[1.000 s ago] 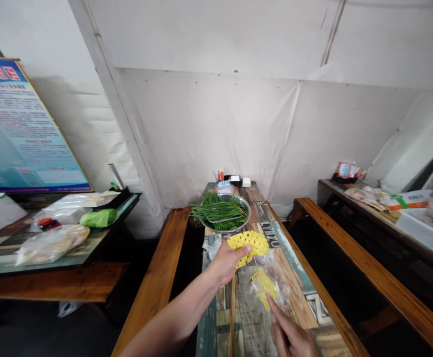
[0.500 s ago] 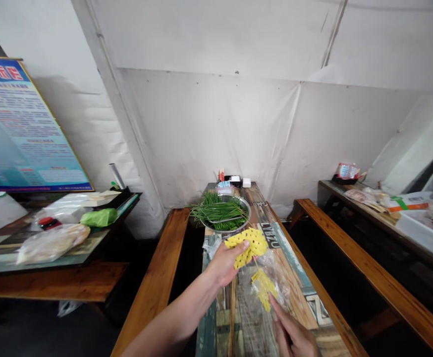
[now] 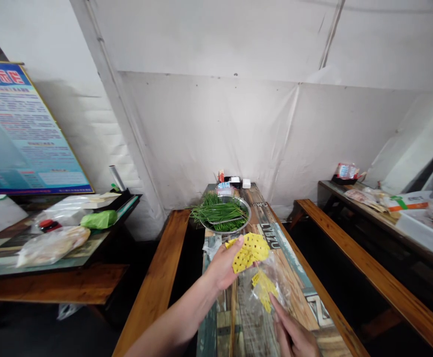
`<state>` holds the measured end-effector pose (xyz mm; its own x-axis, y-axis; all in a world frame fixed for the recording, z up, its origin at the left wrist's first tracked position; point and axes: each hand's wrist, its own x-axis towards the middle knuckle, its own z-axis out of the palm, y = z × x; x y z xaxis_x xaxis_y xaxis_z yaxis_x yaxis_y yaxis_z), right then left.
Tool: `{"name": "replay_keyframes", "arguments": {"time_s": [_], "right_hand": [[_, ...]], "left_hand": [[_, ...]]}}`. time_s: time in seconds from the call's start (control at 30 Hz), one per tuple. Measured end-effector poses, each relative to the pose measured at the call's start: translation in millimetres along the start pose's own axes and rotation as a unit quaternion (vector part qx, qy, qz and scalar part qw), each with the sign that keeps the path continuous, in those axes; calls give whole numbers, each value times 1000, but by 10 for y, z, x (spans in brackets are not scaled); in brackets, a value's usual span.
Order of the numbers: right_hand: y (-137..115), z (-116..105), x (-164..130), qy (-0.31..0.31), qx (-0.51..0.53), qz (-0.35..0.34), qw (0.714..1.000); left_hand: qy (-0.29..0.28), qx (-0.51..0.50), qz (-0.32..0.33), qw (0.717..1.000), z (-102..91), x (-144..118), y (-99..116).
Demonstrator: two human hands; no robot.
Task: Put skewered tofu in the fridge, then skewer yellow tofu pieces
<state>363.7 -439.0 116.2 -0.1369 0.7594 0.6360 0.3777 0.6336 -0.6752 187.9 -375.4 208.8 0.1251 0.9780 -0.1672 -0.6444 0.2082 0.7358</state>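
A person's left hand (image 3: pixel 224 265) grips a yellow dotted sheet (image 3: pixel 251 251), holding it above a long painted desk (image 3: pixel 298 292). Just below it lies a clear plastic bag (image 3: pixel 266 282) with more yellow sheets inside; the right hand (image 3: pixel 294 337) presses on the bag with extended fingers. Farther along the desk stands a metal bowl of green chives (image 3: pixel 221 213)

Painted plank table (image 3: pixel 298 277) with bowl of chives (image 3: pixel 221 214), clear bag (image 3: pixel 266 285).
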Motion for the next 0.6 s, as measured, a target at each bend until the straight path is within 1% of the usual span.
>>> {"name": "replay_keyframes", "arguments": {"time_s": [0.13,0.33,0.43,0.6], "right_hand": [[-3,1,7,-6,-4,-6,1000],[39,30,-2,-5,-3,-20,1000],[49,40,-6,-9,-13,-18,1000],[49,53,-5,-2,-21,-13,1000]], "left_hand": [[33,7,24,999,-8,6,8],[43,-23,11,999,-51,32,-21],[46,-28,23,998,-50,36,-44],[75,-6,47,996,-15,8,-62]]}}
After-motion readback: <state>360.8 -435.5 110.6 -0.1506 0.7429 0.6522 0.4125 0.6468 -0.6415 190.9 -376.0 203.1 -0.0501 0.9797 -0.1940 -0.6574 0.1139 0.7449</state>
